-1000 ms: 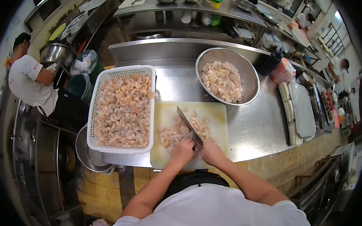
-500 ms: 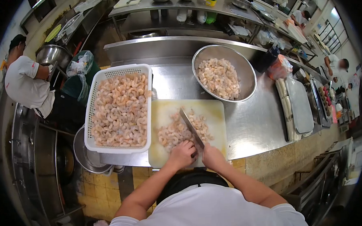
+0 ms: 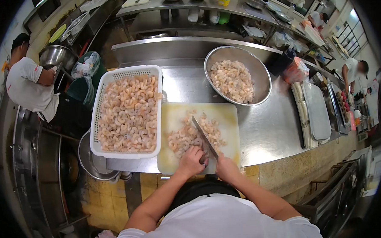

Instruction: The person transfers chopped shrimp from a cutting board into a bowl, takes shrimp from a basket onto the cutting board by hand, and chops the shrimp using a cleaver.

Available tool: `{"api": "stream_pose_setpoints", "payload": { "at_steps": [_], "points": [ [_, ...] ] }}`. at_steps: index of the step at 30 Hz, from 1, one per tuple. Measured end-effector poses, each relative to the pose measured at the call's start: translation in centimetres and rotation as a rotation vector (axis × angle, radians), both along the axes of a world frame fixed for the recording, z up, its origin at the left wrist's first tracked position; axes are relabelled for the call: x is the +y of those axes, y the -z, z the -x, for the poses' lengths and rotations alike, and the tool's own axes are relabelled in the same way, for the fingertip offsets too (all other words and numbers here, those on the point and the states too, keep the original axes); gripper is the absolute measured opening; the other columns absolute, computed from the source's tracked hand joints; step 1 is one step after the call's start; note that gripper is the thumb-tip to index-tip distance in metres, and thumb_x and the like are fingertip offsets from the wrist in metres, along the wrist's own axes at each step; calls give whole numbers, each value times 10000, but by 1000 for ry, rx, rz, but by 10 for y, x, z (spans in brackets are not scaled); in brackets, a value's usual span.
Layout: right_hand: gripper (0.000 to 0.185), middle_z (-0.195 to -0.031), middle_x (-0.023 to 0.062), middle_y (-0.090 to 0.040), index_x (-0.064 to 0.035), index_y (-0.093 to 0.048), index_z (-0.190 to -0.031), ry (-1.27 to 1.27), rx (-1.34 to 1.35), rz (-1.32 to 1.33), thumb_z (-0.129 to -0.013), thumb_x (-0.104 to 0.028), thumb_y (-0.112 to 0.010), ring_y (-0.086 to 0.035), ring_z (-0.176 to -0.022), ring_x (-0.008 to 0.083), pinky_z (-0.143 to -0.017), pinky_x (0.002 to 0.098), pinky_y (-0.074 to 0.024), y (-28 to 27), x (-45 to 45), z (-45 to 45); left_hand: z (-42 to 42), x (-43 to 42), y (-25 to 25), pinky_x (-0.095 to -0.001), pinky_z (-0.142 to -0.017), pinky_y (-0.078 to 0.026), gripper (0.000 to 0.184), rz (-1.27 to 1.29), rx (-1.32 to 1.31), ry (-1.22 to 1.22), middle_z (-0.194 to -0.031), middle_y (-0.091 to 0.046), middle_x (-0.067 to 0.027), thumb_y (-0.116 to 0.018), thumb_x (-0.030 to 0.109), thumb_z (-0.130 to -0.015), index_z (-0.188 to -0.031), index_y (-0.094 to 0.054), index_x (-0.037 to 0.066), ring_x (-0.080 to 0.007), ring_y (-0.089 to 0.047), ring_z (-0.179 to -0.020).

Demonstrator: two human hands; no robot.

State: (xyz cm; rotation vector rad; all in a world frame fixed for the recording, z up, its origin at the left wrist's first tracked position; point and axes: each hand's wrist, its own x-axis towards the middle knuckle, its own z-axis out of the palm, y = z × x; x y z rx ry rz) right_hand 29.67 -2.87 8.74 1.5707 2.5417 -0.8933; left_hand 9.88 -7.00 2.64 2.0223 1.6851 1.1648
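Shrimp pieces [image 3: 182, 139] lie in a loose, low heap about the middle of the cutting board [image 3: 232, 140], which rests on the metal surface [image 3: 269, 130]. They are wet-looking, pale pink and orange with translucent grey among them. Left of the blade, several keep a rounded, curled outline; to its right, toward two o'clock from the board's centre, the bits are smaller and chunkier. A few scraps lie scattered at the heap's far rim.

The knife [image 3: 204, 134] slants across the heap, its tip toward eleven o'clock and its handle toward five. The right hand [image 3: 228, 168], at about five o'clock on the board, is wrapped firmly round that handle. The left hand [image 3: 192, 160], near six o'clock, has its fingers bent and bunched together at the heap's near edge, just beside the blade; whether they pinch a piece is hidden from view.

At ten o'clock from the board, a white perforated basket [image 3: 160, 112] is filled with whole shrimp [image 3: 128, 115], curled like commas, peach and greyish, glossy. At one o'clock, a steel bowl [image 3: 262, 79] holds a mound of shrimp chunks [image 3: 232, 83], paler and blockier than those in the basket.
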Motion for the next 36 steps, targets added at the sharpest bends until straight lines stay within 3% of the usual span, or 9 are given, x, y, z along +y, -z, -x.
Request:
{"api": "stream_pose_setpoints", "payload": {
  "at_steps": [3,5,12,15,21,24,27,31,36],
  "points": [
    [181,-830,362,-691,76,-563,-1036,-40,75,-116,-936,-74,-580,-700,-824,555,-765,609,-567,-7,27,32,1,-4,-1,-438,-850,-569,241,3,-1,9,-1050,-657,-141,-821,131,-721,-897,-674,57,-347,-646,-988],
    [191,-912,363,-708,70,-564,-1070,-25,14,-60,-918,-46,-564,-711,-867,546,-788,604,-575,-12,35,39,4,-3,-6,-445,-848,-565,251,-26,-56,14,-1068,-658,-142,-821,135,-731,-925,-681,58,-355,-640,-996],
    [205,-945,375,-712,77,-567,-1070,-8,-80,59,-903,-42,-564,-713,-895,551,-818,614,-572,-27,19,12,36,18,-11,-495,-1011,-472,296,78,-39,-357,-1125,-642,-151,-748,170,-823,-1087,-663,66,-382,-593,-1115],
    [241,-950,375,-712,88,-569,-1106,4,-102,99,-907,-48,-554,-712,-917,545,-844,611,-568,-33,22,11,44,36,-11,-501,-1004,-470,299,47,44,-415,-1133,-642,-147,-756,188,-830,-1089,-666,69,-380,-581,-1140],
    [228,-963,378,-711,84,-594,-1097,-7,-15,12,-908,-36,-556,-709,-943,542,-878,593,-561,-10,42,29,46,47,-15,-491,-999,-486,361,180,35,-305,-1122,-659,-142,-755,207,-847,-1173,-684,71,-373,-596,-1132],
    [220,-974,376,-709,75,-599,-1100,36,-5,51,-942,-78,-587,-705,-941,540,-867,597,-554,-4,45,24,38,49,-24,-487,-957,-520,326,236,-53,-281,-1086,-671,-143,-751,199,-846,-1152,-726,91,-376,-630,-1085],
    [257,-948,375,-704,68,-590,-1123,-6,214,62,-1001,-158,-589,-693,-915,552,-842,611,-544,-38,32,8,40,54,-12,-489,-908,-548,235,250,-36,-237,-1044,-685,-140,-747,187,-840,-1055,-771,95,-380,-659,-1029],
    [295,-877,371,-692,65,-564,-1130,22,188,59,-1039,-215,-579,-676,-862,570,-801,635,-523,-20,19,-5,37,54,-16,-480,-891,-559,150,229,-100,-220,-998,-709,-143,-740,162,-828,-939,-782,71,-373,-678,-1005],
    [268,-802,357,-676,43,-533,-1077,69,131,34,-1058,-223,-560,-668,-800,572,-757,655,-509,-55,2,-2,37,53,-16,-475,-866,-567,123,228,-147,-234,-943,-743,-160,-727,123,-808,-896,-775,53,-379,-699,-939]
  ]
}}
